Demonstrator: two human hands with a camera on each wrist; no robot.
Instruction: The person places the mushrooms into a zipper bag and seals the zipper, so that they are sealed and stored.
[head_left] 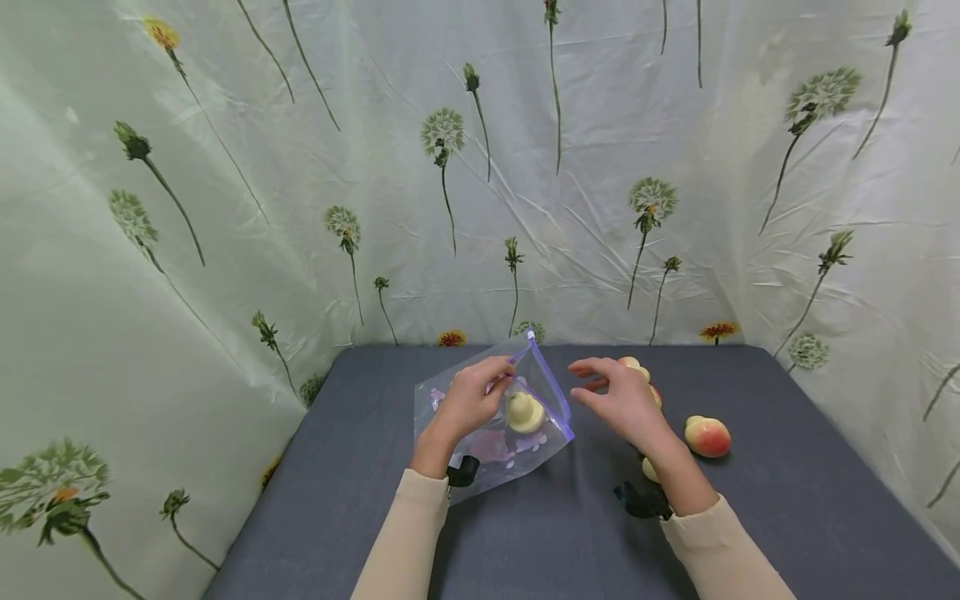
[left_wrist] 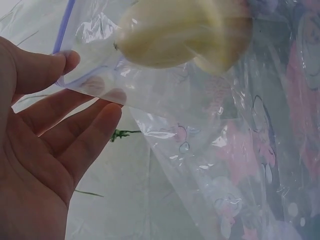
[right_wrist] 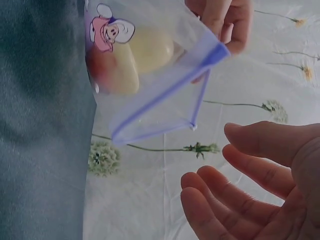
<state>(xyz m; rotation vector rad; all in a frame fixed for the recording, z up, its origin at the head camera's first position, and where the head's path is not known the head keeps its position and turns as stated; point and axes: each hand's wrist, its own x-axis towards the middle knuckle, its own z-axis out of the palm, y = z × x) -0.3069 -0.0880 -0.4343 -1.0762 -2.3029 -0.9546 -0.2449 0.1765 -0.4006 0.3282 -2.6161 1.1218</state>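
The left hand (head_left: pixel 472 400) pinched the clear bag (head_left: pixel 495 447) near its purple zip (head_left: pixel 554 385), towards the worktop (head_left: pixel 330 500)'s far edge, with pale fruit (head_left: pixel 526 414) inside. The right hand (head_left: pixel 618 402) had its grip spread and empty, just beside the bag. I thought the slick film might slide from that single pinch under the fruit's weight; the loose peach (head_left: pixel 707 437), nearest the right edge, could roll if knocked.

fruits (head_left: pixel 637 367) partly hidden behind right grip (head_left: pixel 621 403), sleeves (head_left: pixel 408 533) cut off
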